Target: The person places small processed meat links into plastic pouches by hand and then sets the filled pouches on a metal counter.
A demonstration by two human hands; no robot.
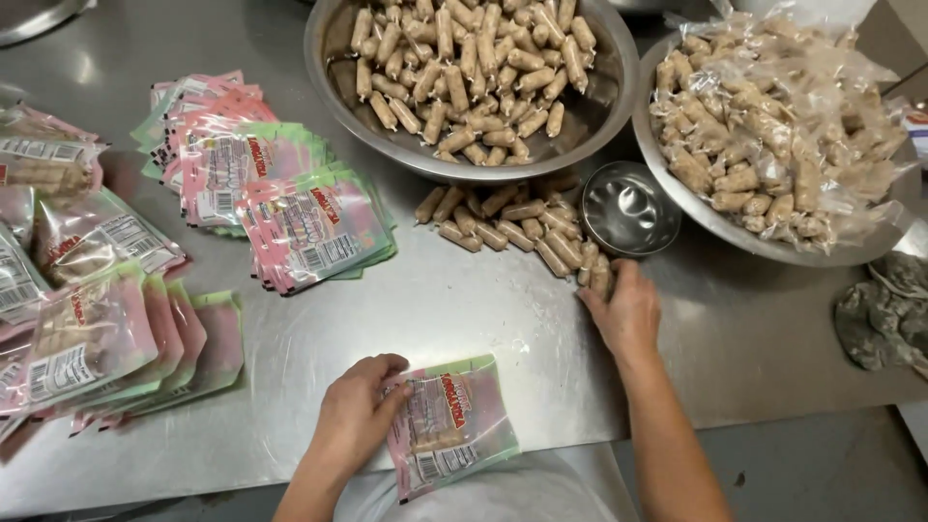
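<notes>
**Pouch at the near edge, sausages a reach away**

The pink and green pouch (451, 423) lies flat at the near edge of the steel table (435, 309), tilted a little, with small sausages showing through its clear middle. The left hand (356, 411) rests on the pouch's left side, fingers curled over its edge and pressing it down rather than lifting it. To the right and farther off, the right hand (623, 311) lies palm down with its fingers closed over the near end of a loose row of sausages (512, 227) on the table; whether it has any gripped cannot be told.

Just right of that row stands a small empty steel cup (628, 208). Beyond, at the far side, a large steel bowl (609, 92) holds a heap of the same sausages, and a second bowl (677, 198) at far right carries sausages under crumpled clear plastic. A fan of empty pouches (280, 198) lies to the far left of centre, filled pouches (87, 329) are stacked along the left edge, and a grey cloth (884, 314) sits at the right.
</notes>
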